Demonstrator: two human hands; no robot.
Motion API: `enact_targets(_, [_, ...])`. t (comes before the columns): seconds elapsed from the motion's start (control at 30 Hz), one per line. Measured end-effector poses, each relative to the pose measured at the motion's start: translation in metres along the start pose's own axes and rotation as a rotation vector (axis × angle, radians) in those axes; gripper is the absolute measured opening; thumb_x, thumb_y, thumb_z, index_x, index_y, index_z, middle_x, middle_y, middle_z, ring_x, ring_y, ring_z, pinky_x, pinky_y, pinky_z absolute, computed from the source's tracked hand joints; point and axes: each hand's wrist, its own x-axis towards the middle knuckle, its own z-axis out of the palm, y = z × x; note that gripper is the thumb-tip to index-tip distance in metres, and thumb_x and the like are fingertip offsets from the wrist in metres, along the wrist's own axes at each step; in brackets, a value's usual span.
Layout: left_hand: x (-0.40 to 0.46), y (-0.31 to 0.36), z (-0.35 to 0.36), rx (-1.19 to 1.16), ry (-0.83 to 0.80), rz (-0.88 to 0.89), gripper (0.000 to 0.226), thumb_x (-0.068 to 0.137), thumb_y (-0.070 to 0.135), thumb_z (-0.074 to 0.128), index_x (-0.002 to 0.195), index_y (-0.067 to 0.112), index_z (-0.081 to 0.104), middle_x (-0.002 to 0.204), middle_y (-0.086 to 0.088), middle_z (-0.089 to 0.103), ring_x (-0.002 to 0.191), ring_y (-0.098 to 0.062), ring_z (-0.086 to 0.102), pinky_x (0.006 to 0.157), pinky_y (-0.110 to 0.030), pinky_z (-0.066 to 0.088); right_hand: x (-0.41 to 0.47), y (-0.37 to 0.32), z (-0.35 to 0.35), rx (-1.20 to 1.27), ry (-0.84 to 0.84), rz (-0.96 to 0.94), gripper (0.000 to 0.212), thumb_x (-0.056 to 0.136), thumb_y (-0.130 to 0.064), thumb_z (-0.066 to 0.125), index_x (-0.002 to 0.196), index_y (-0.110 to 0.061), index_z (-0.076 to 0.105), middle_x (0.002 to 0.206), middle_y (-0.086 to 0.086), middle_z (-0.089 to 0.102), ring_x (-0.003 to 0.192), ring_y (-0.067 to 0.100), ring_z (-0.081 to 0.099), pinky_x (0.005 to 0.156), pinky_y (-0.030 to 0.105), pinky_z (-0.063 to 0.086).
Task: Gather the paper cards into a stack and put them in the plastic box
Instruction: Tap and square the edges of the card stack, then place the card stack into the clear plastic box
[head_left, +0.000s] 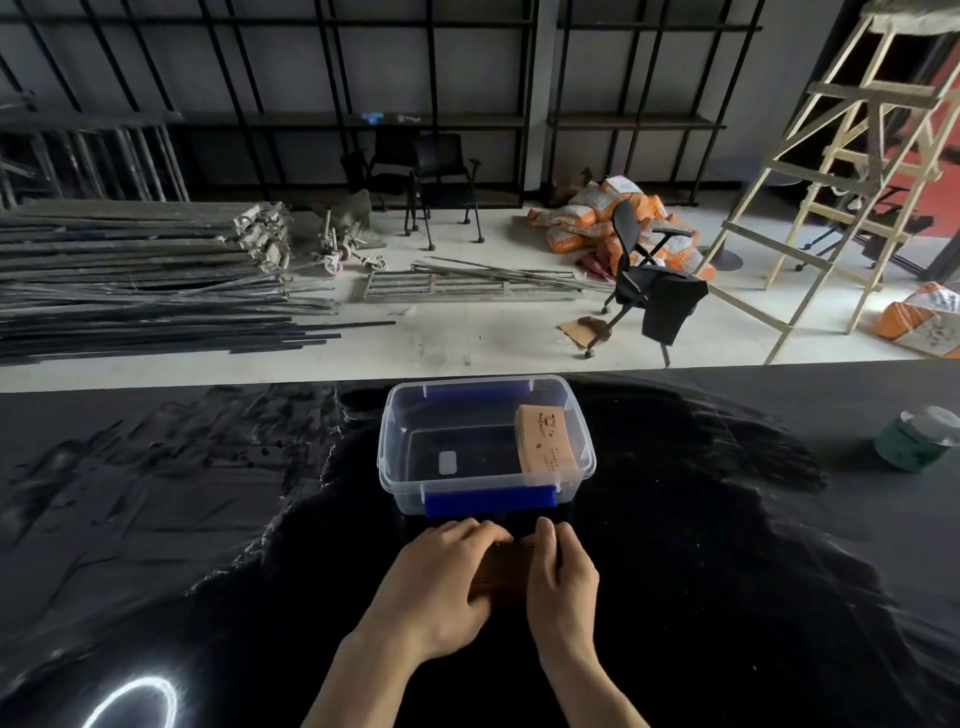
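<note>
A clear plastic box (400, 483) with blue clips stands on the black table just beyond my hands. Inside it, a stack of tan paper cards (545, 441) leans against the right wall. Another stack of brown cards (506, 571) sits on the table close to me, squeezed between both hands. My left hand (441, 582) grips its left side with fingers curled over the far edge. My right hand (563, 582) presses its right side. Most of this stack is hidden by my hands.
A green jar with a clear lid (917, 439) stands at the table's far right. A ring of light reflects off the table (130, 701) at the lower left. Beyond the table's far edge (208, 384) lie metal rods, chairs and a ladder on the floor.
</note>
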Motion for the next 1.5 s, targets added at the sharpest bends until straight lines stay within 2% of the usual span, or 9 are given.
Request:
enact_targets(0.33, [0.002, 0.0, 0.003, -0.051, 0.004, -0.059, 0.057, 0.082, 0.033, 0.073, 0.133, 0.043, 0.049, 0.131, 0.02, 0.062, 0.121, -0.005, 0.058, 0.108, -0.029, 0.047, 0.002, -0.014, -0.006, 0.007, -0.025, 0.04, 0.029, 0.101, -0.036, 0.057, 0.083, -0.018, 0.07, 0.073, 0.003, 0.073, 0.067, 0.013, 0.069, 0.06, 0.022, 0.056])
enact_targets(0.47, [-0.005, -0.006, 0.001, -0.374, 0.225, -0.127, 0.046, 0.076, 0.037, 0.077, 0.119, 0.04, 0.061, 0.111, 0.024, 0.072, 0.105, 0.005, 0.066, 0.095, -0.021, 0.054, 0.002, -0.038, -0.029, 0.227, -0.154, 0.09, 0.03, 0.088, -0.046, 0.069, 0.113, -0.03, 0.069, 0.1, -0.011, 0.077, 0.095, 0.008, 0.073, 0.083, 0.03, 0.057])
enact_targets(0.57, [-0.009, -0.004, -0.002, -0.722, 0.364, -0.203, 0.041, 0.077, 0.027, 0.083, 0.115, 0.03, 0.068, 0.103, 0.015, 0.078, 0.099, -0.002, 0.072, 0.085, -0.022, 0.059, 0.0, -0.053, -0.038, 0.334, -0.393, 0.076, 0.044, 0.089, -0.035, 0.078, 0.129, -0.024, 0.064, 0.116, 0.001, 0.077, 0.109, 0.02, 0.072, 0.094, 0.039, 0.058])
enact_targets(0.73, [-0.008, 0.008, -0.011, -1.082, 0.422, -0.268, 0.049, 0.065, 0.039, 0.081, 0.108, 0.018, 0.072, 0.099, 0.001, 0.082, 0.094, -0.015, 0.078, 0.074, -0.024, 0.062, 0.0, -0.071, -0.033, 0.287, -0.487, -0.047, 0.037, 0.091, -0.006, 0.075, 0.126, -0.012, 0.066, 0.109, 0.015, 0.078, 0.104, 0.031, 0.073, 0.087, 0.039, 0.06])
enact_targets(1.03, [-0.003, -0.002, -0.029, -1.181, 0.344, -0.351, 0.041, 0.079, 0.023, 0.086, 0.116, 0.014, 0.071, 0.104, -0.005, 0.082, 0.098, -0.018, 0.078, 0.083, -0.031, 0.061, 0.008, -0.084, -0.015, 0.193, -0.484, -0.053, 0.039, 0.091, -0.019, 0.075, 0.129, -0.018, 0.065, 0.109, 0.005, 0.08, 0.105, 0.022, 0.075, 0.091, 0.043, 0.061])
enact_targets(1.17, [0.001, -0.006, -0.039, -1.235, 0.464, -0.45, 0.022, 0.086, 0.013, 0.079, 0.106, 0.014, 0.073, 0.094, -0.005, 0.082, 0.081, -0.013, 0.078, 0.063, -0.019, 0.058, 0.022, -0.075, -0.003, -0.239, -0.344, -0.365, 0.034, 0.097, -0.033, 0.067, 0.131, -0.031, 0.062, 0.123, -0.006, 0.072, 0.114, 0.011, 0.065, 0.095, 0.034, 0.057])
enact_targets(1.27, [0.005, -0.011, -0.046, -1.264, 0.562, -0.526, 0.024, 0.086, 0.017, 0.079, 0.108, 0.015, 0.07, 0.091, -0.005, 0.08, 0.074, -0.011, 0.074, 0.053, -0.016, 0.054, 0.035, -0.069, -0.001, -0.771, -0.294, -0.649, 0.054, 0.1, -0.044, 0.055, 0.151, -0.028, 0.045, 0.149, -0.006, 0.051, 0.14, 0.014, 0.039, 0.119, 0.04, 0.033])
enact_targets(1.37, [0.009, -0.014, -0.05, -1.268, 0.603, -0.55, 0.03, 0.087, 0.018, 0.078, 0.115, 0.012, 0.069, 0.092, -0.007, 0.078, 0.08, -0.014, 0.072, 0.057, -0.024, 0.055, 0.039, -0.062, 0.002, -1.057, -0.479, -0.625, 0.066, 0.101, -0.055, 0.041, 0.16, -0.029, 0.024, 0.167, -0.001, 0.028, 0.156, 0.024, 0.014, 0.128, 0.049, 0.003])
enact_targets(1.5, [0.012, -0.015, -0.052, -1.291, 0.616, -0.579, 0.033, 0.087, 0.02, 0.078, 0.118, 0.011, 0.068, 0.092, -0.007, 0.078, 0.083, -0.017, 0.071, 0.06, -0.029, 0.055, 0.033, -0.063, 0.004, -1.146, -0.504, -0.63, 0.069, 0.101, -0.057, 0.038, 0.16, -0.026, 0.021, 0.165, 0.001, 0.032, 0.154, 0.025, 0.017, 0.127, 0.051, -0.001])
